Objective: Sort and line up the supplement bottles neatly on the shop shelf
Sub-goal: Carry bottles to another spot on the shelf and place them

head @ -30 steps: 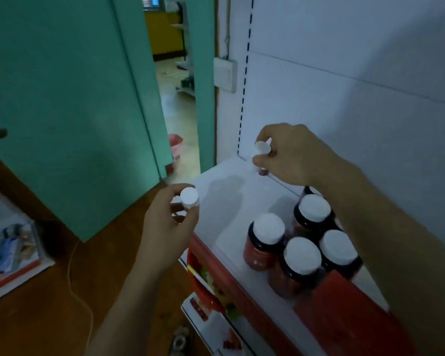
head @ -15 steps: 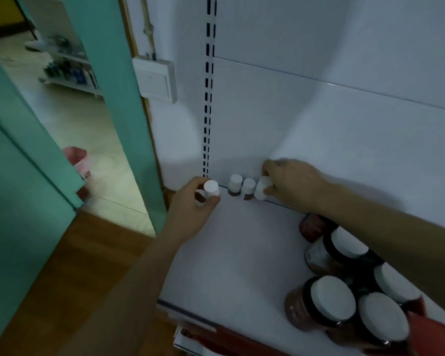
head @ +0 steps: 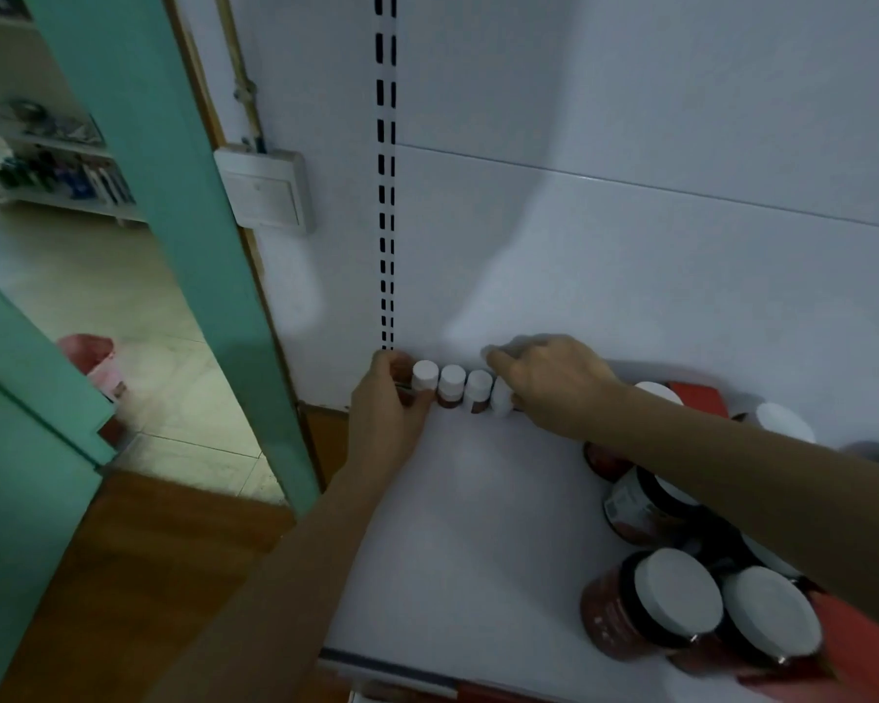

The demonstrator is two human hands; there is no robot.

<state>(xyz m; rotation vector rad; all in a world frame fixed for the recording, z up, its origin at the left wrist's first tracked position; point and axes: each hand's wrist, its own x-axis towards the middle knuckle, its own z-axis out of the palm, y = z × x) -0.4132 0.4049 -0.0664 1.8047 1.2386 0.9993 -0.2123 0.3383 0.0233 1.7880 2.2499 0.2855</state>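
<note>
Several small white-capped bottles stand in a row against the back wall of the white shelf [head: 478,525]. My left hand [head: 389,403] grips the leftmost small bottle [head: 424,376] at the shelf's far left corner. Two more small bottles [head: 450,382] stand touching beside it. My right hand [head: 549,383] holds the rightmost small bottle [head: 502,395], which leans a little. Several larger dark bottles with white lids [head: 676,596] cluster at the right, partly under my right forearm.
A slotted upright strip [head: 386,195] runs up the white back wall. A wall switch [head: 265,192] and a teal door frame [head: 173,220] stand left of the shelf. A pink bin [head: 90,360] sits on the floor beyond. Something red lies at the shelf's right front.
My left hand has carried its small bottle in against the row's left end. My right hand stays on the rightmost small bottle. The view has come closer to the shelf.
</note>
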